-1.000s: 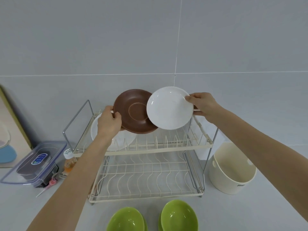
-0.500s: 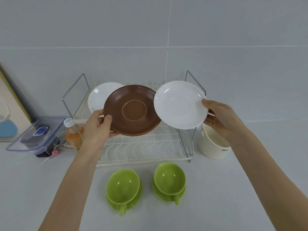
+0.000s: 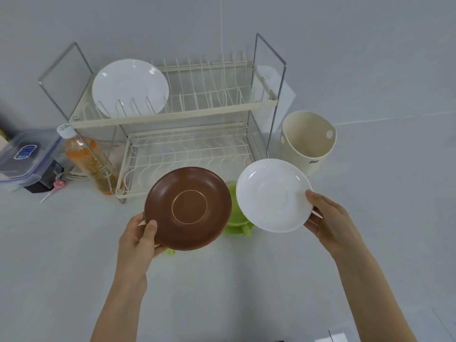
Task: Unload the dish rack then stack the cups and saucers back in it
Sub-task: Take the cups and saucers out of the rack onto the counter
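Left hand (image 3: 138, 239) gripped brown saucer (image 3: 188, 208) at its 8 o'clock rim; right hand (image 3: 329, 222) gripped white saucer (image 3: 274, 195) at 3 o'clock. Both above table (image 3: 222, 280), before dish rack (image 3: 172, 112).

Brown saucer (image 3: 188, 208), white saucer (image 3: 273, 195), cream rack (image 3: 172, 112), green cups (image 3: 237, 215)
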Demonstrator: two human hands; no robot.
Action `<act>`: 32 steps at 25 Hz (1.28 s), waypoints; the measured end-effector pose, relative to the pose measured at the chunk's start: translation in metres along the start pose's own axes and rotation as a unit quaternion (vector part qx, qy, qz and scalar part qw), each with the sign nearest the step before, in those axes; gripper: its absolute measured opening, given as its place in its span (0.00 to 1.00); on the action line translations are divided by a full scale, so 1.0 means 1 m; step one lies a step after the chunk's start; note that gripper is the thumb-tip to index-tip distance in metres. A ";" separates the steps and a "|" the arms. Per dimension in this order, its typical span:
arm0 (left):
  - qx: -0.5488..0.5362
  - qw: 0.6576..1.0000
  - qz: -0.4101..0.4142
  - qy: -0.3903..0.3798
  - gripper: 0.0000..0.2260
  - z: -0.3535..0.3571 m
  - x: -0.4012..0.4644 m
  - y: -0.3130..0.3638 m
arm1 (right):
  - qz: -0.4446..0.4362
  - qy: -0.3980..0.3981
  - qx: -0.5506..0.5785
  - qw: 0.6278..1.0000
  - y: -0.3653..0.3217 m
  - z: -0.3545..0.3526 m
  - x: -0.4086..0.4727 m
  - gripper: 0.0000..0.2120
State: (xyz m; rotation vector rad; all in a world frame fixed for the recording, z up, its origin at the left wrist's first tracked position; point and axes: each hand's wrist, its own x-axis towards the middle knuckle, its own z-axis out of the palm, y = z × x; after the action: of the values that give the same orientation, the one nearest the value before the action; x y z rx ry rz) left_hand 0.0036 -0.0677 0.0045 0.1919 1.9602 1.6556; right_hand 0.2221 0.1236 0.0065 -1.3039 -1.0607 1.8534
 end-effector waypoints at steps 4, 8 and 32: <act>0.018 0.999 -0.041 -0.018 0.12 -0.004 -0.016 -0.028 | 0.039 0.032 -0.008 0.999 0.029 -0.019 -0.011 0.06; 0.034 0.996 -0.080 -0.022 0.10 -0.004 -0.037 -0.054 | 0.078 0.045 -0.018 0.996 0.053 -0.034 -0.019 0.06; 0.062 0.977 -0.202 -0.030 0.15 0.019 -0.052 -0.097 | 0.137 0.081 -0.092 0.983 0.097 -0.065 -0.014 0.14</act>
State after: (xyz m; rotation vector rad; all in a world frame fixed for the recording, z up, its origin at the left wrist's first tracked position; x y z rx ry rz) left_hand 0.0795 -0.0969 -0.0716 -0.1055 1.9056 1.2522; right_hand 0.2840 0.0822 -0.0843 -1.7542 -1.0261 1.8380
